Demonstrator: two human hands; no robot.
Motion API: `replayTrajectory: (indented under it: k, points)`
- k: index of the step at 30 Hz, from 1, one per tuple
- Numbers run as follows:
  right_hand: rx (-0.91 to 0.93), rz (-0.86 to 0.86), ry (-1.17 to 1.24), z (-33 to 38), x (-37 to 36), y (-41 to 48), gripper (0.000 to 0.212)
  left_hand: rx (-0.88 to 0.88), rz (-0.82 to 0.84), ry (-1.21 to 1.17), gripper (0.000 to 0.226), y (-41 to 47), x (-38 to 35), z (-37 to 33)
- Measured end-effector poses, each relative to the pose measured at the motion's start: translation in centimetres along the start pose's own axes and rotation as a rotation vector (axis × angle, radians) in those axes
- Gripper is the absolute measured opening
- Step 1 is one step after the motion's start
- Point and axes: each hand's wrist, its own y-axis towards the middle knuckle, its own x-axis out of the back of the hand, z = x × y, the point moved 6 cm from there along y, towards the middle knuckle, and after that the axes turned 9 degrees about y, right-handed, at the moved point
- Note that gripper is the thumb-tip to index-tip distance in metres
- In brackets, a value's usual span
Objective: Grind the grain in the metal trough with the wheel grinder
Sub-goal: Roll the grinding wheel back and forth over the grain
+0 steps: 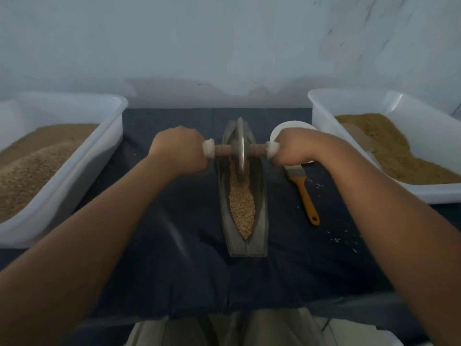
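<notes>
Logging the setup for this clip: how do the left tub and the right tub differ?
The left tub stands left of the metal trough, the right tub right of it. The left tub's fill reaches its inner wall; the right tub's leaves a thinly covered patch there. A brush and a white bowl lie by the right tub, none by the left tub. Both are white tubs of tan grainy material.

I've got open dark cloth either side of the trough near me. Left tub walls off the far left, right tub the far right. Tight by my right hand on the wheel grinder: bowl and brush crowd that lane.
</notes>
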Motion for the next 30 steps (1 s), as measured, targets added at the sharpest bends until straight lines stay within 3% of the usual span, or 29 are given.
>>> replayTrajectory:
  k: [5, 11, 14, 18, 21, 23, 27, 30]
  points:
    - [0.041, 0.23, 0.052, -0.9, -3.8, -4.6, 0.024, -0.119, -0.123, -0.042, 0.034, -7.2, -1.0, 0.3]
    - [0.047, -0.058, -0.054, 0.3, 0.1, -0.1, 0.023, 0.033, -0.007, -0.027, 0.027, -1.0, -0.6, 0.1]
    - [0.004, -0.059, -0.05, -0.2, 0.2, 1.3, 0.023, 0.041, -0.026, 0.002, 0.027, 0.9, 0.6, -0.4]
    - [-0.015, 0.168, 0.164, -1.4, -3.1, -2.3, 0.014, -0.093, -0.061, 0.064, 0.028, -3.5, 0.7, -0.5]
    - [0.004, 0.347, 0.181, -1.6, -5.2, -6.1, 0.02, -0.166, -0.175, 0.127, 0.03, -7.0, 0.6, -0.9]
    - [0.008, 0.282, 0.184, -1.5, -4.5, -5.1, 0.021, -0.13, -0.155, 0.107, 0.031, -6.0, 0.4, -0.6]
    - [0.006, -0.017, 0.052, -0.7, -0.8, 0.1, 0.021, 0.004, -0.062, 0.038, 0.03, 0.0, 1.0, -0.4]
    - [0.006, -0.054, -0.019, -0.3, 0.0, 1.2, 0.023, 0.01, -0.041, 0.013, 0.027, 1.0, 1.0, -0.5]
